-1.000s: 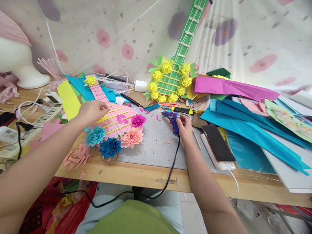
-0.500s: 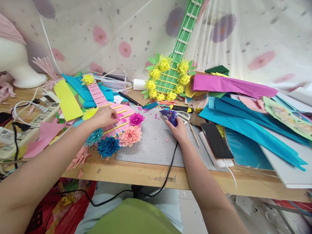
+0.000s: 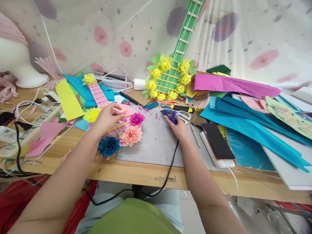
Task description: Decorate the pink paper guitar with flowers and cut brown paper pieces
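My left hand [image 3: 109, 117] is over the body of a pink paper guitar [image 3: 98, 93], its fingers curled together by the strings and yellow strips. Whatever they pinch, if anything, is too small to make out. Paper flowers edge the guitar: yellow ones, a magenta flower [image 3: 137, 118], a peach flower [image 3: 130, 136] and a dark blue flower [image 3: 109, 146]. My right hand [image 3: 180, 127] is wrapped round a dark blue glue gun [image 3: 173, 116] whose black cord [image 3: 170, 169] runs down over the table edge. Beneath the gun lies a grey cutting mat [image 3: 149, 151].
A green paper guitar [image 3: 180, 50] with yellow flowers leans at the back. To the right are a phone [image 3: 218, 141] on a white power bank, and blue paper [image 3: 259, 125]. A power strip [image 3: 38, 127] and cables lie left. White-handled scissors [image 3: 184, 114] sit beside the gun.
My left hand has shifted slightly right across the pink guitar, its forearm swinging inward and now covering the teal flower. My right hand keeps the glue gun in nearly the same spot.
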`<state>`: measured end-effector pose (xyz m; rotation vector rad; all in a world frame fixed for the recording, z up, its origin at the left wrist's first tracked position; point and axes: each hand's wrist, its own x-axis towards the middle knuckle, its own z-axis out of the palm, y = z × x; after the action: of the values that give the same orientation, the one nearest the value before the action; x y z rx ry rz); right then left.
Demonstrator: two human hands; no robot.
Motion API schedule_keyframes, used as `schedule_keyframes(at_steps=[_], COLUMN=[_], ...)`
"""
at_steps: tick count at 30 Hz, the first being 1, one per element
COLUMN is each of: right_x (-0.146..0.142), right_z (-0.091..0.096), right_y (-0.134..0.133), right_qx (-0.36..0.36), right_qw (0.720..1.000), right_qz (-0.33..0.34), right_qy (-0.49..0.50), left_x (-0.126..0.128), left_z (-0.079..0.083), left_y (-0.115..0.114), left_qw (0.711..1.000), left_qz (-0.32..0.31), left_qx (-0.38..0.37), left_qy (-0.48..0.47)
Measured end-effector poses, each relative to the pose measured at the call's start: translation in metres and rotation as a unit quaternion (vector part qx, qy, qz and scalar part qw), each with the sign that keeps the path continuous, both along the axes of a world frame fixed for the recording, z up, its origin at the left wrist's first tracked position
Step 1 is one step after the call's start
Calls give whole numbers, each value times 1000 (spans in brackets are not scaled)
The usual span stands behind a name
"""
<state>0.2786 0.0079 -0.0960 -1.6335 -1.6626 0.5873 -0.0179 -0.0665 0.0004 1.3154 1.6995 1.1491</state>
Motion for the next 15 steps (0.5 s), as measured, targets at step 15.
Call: schedule_keyframes(at_steps=[15], right_x=[-34], right_z=[53], right_y=[-34], right_qx=[-95], right_qw=[927], right_qz=[225], right_qy=[284], left_x=[31], left_z=[-26], left_y=[-9], left_qw=[992], left_qz=[98], left_qx=[7], left_qy=[79])
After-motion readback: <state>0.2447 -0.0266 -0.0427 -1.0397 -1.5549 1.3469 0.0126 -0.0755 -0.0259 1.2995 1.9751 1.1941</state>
